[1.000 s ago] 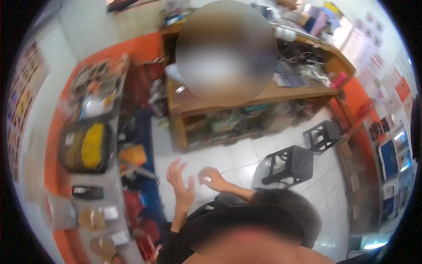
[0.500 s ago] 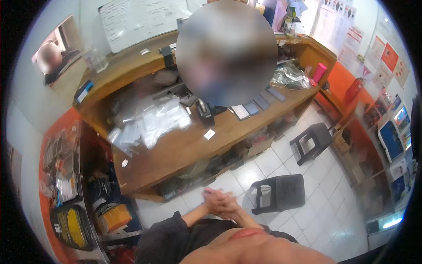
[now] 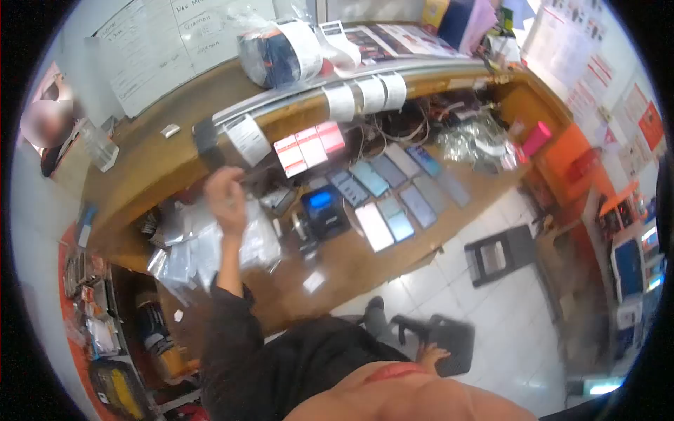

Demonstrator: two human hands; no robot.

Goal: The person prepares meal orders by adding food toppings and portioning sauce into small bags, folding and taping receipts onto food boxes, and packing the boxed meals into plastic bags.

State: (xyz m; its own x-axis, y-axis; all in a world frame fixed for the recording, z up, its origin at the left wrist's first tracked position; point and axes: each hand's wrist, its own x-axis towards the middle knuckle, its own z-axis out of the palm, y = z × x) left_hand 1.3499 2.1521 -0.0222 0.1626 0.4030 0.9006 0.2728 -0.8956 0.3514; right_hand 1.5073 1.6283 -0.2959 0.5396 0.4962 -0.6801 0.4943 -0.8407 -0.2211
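My left hand point(image 3: 226, 200) is raised over the wooden desk, above a pile of clear plastic bags point(image 3: 258, 242). Its fingers are loosely bent and apart, slightly blurred, with nothing visible in them. Close to the fingertips, a printed paper slip point(image 3: 246, 139) hangs from the shelf edge. My right hand point(image 3: 434, 356) is low by my side, fingers stretched out, at the dark plastic stool point(image 3: 453, 344); I cannot tell whether it touches the seat. Right of the bags stands a small black device with a blue screen point(image 3: 323, 209). Several smartphones point(image 3: 370, 179) lie in rows beyond it.
Red-and-white cards point(image 3: 309, 149) stand behind the phones. On the upper counter point(image 3: 158, 144) sits a plastic-wrapped parcel point(image 3: 270, 52). Crumpled clear packaging point(image 3: 470, 140) and a pink cylinder point(image 3: 536, 139) are at the desk's right. Another stool point(image 3: 500, 256) stands on the tiled floor.
My clasped hands have come apart. The left has risen up and left over the desk; the right has dropped toward the stool. My view has shifted closer to the desk.
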